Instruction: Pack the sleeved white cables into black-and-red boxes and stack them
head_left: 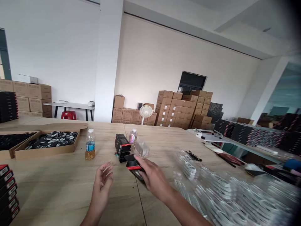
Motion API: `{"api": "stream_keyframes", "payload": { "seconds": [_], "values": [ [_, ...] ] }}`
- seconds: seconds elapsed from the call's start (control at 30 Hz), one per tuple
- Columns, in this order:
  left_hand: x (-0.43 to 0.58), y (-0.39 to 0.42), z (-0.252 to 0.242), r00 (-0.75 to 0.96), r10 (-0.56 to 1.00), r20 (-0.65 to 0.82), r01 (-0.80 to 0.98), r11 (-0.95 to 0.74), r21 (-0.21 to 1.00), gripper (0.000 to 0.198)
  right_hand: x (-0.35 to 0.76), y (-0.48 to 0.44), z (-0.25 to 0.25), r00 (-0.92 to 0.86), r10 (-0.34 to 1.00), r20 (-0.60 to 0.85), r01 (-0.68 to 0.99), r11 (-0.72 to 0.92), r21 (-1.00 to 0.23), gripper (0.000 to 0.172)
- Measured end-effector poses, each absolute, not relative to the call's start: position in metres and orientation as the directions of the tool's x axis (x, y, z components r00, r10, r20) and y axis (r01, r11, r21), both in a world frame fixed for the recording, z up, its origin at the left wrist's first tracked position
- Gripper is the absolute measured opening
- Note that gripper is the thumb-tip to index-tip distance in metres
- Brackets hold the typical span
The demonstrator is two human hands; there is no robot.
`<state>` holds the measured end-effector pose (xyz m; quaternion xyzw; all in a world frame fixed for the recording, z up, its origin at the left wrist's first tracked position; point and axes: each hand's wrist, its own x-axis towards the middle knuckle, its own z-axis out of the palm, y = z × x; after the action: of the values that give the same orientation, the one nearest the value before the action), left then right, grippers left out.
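Note:
My right hand (152,177) reaches forward over the wooden table (58,188) and grips a small black box with a red stripe (134,164). It holds the box just in front of a short stack of the same black boxes (122,147). My left hand (102,185) hovers to the left of it, fingers loosely curled and apart, holding nothing. A heap of clear bags with white cables (211,185) lies to the right of my right arm.
A bottle with amber liquid (90,144) and a small clear bottle (133,137) stand behind the stack. An open cardboard tray of dark items (47,142) sits far left, with more black boxes (8,191) at the left edge. Cartons (183,108) line the wall.

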<state>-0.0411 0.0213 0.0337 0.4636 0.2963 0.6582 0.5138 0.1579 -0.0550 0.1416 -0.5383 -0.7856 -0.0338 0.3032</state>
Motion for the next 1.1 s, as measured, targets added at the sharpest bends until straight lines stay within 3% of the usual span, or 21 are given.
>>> {"api": "stream_keyframes", "payload": {
  "seconds": [0.07,0.1,0.2,0.33,0.47,0.6,0.77,0.87,1.1],
  "values": [
    [-0.041,0.013,0.039,0.030,0.925,0.379,-0.406,-0.336,0.850,0.044,0.150,-0.058,0.134,-0.056,0.854,0.517,0.654,0.423,-0.627,0.066],
    [-0.042,0.008,0.041,0.079,0.903,0.421,-0.400,-0.358,0.844,0.044,0.145,-0.059,0.128,0.008,0.869,0.495,0.516,0.420,-0.746,0.065],
    [-0.042,-0.004,0.042,0.222,0.844,0.488,-0.336,-0.403,0.851,0.046,0.130,-0.065,0.105,0.099,0.893,0.438,0.248,0.404,-0.880,0.060],
    [-0.045,-0.010,0.043,0.317,0.807,0.498,-0.197,-0.457,0.867,0.044,0.124,-0.073,0.080,0.157,0.879,0.450,0.235,0.410,-0.881,0.042],
    [-0.052,-0.010,0.053,0.378,0.720,0.583,-0.101,-0.594,0.798,0.028,0.131,-0.082,0.080,0.136,0.787,0.602,0.463,0.487,-0.741,0.020],
    [-0.057,-0.011,0.057,0.292,0.691,0.661,-0.043,-0.681,0.731,0.022,0.135,-0.091,0.095,-0.038,0.693,0.720,0.695,0.536,-0.479,0.017],
    [-0.052,-0.018,0.051,0.186,0.714,0.675,-0.212,-0.642,0.737,0.007,0.127,-0.101,0.112,-0.183,0.644,0.743,0.708,0.610,-0.355,0.026],
    [-0.052,-0.021,0.049,0.205,0.721,0.662,-0.289,-0.602,0.745,0.011,0.122,-0.103,0.120,-0.179,0.686,0.706,0.674,0.608,-0.420,0.015],
    [-0.059,-0.022,0.064,0.272,0.665,0.695,-0.172,-0.677,0.715,0.024,0.119,-0.103,0.138,-0.063,0.844,0.533,0.624,0.450,-0.639,0.010]
  ]
}}
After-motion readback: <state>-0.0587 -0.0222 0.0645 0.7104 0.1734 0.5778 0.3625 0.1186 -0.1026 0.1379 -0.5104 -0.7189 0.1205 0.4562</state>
